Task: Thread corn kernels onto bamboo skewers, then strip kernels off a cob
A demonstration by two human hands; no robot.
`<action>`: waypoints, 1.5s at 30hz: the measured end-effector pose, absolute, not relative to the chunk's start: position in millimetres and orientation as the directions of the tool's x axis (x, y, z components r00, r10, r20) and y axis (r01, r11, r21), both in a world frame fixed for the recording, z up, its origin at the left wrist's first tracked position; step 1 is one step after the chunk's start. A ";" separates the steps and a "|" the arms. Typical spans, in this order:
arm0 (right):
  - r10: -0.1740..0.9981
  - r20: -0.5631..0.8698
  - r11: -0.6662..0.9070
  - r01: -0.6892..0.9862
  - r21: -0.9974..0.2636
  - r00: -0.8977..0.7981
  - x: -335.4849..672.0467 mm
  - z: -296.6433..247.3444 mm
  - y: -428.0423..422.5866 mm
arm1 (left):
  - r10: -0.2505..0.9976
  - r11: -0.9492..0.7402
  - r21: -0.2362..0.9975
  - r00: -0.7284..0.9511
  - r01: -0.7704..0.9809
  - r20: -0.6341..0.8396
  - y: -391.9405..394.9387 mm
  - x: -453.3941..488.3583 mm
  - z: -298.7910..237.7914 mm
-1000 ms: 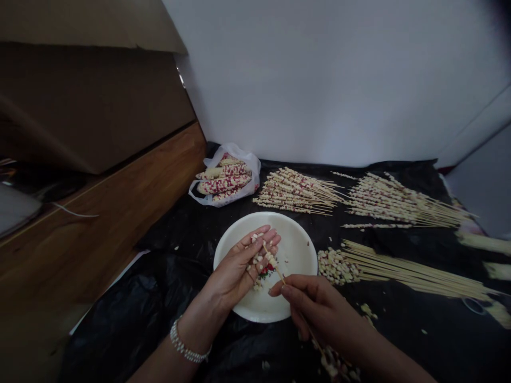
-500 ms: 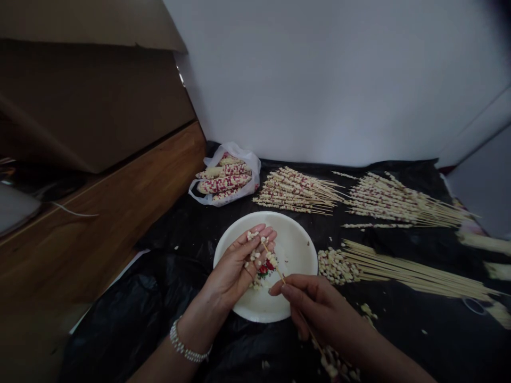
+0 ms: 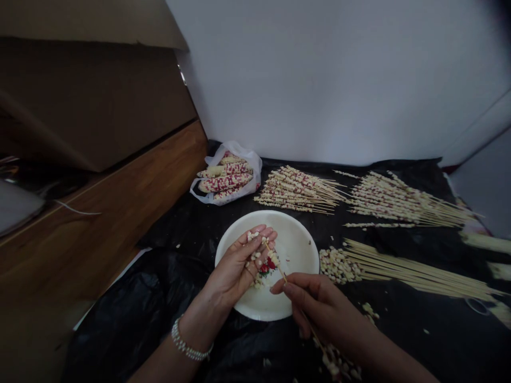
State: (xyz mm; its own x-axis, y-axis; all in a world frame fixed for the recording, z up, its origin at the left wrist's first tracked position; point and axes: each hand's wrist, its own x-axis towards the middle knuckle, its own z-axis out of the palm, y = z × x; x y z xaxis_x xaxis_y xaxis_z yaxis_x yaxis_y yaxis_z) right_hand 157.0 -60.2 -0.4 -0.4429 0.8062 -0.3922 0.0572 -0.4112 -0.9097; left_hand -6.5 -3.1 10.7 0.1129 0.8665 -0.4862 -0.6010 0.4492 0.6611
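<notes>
My left hand [image 3: 235, 266] lies palm up over a white plate [image 3: 297, 242], cupped with several pale corn kernels [image 3: 255, 252] on its fingers. My right hand [image 3: 315, 306] pinches a thin wooden skewer [image 3: 275, 263] whose tip points into the kernels in my left palm. The skewer's lower end carries threaded kernels below my right wrist. A few red and pale kernels lie on the plate under my left fingers.
Black plastic sheet [image 3: 167, 298] covers the floor. A white bag of red-and-white corn cobs [image 3: 225, 178] sits at the back. Two heaps of filled skewers [image 3: 299, 189] [image 3: 395, 199] lie behind the plate, bare skewers [image 3: 411, 268] and a kernel pile [image 3: 335, 263] to its right. A wooden ledge [image 3: 104, 207] runs on the left.
My left fingers have curled slightly and shifted a little toward the skewer tip. The right hand has barely moved.
</notes>
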 end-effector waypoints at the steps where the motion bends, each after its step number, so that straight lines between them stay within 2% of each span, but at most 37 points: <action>1: 0.809 -0.386 -0.408 0.051 -0.912 -0.444 157.1 -0.3 -60.2 | 0.869 0.445 0.663 0.113 -0.602 -0.482 -3.3 -6.8 10.2; 10: 0.813 -0.367 -0.396 0.031 -0.918 -0.453 157.2 1.4 -60.5 | 0.867 0.471 0.694 0.138 -0.544 -0.480 -5.2 -8.9 10.1; 22: 0.847 -0.312 -0.339 0.016 -0.941 -0.431 159.2 -1.8 -59.4 | 0.819 0.566 0.639 0.264 -0.521 -0.510 -12.7 -4.1 7.7; 27: 0.831 -0.361 -0.385 0.030 -0.922 -0.423 161.7 -2.1 -58.2 | 0.763 0.621 0.472 0.343 -0.626 -0.548 -4.5 -7.5 13.5; 29: 0.832 -0.358 -0.384 0.025 -0.923 -0.425 161.8 -1.9 -58.0 | 0.746 0.638 0.442 0.364 -0.630 -0.558 -2.9 -8.5 13.8; 37: 0.831 -0.350 -0.381 0.015 -0.924 -0.432 160.4 -2.7 -56.8 | 0.827 0.556 0.626 0.282 -0.547 -0.487 -7.5 -9.6 3.9; 45: 0.827 -0.359 -0.396 0.006 -0.918 -0.434 160.1 0.1 -58.0 | 0.839 0.525 0.628 0.229 -0.574 -0.493 -4.6 -7.8 4.1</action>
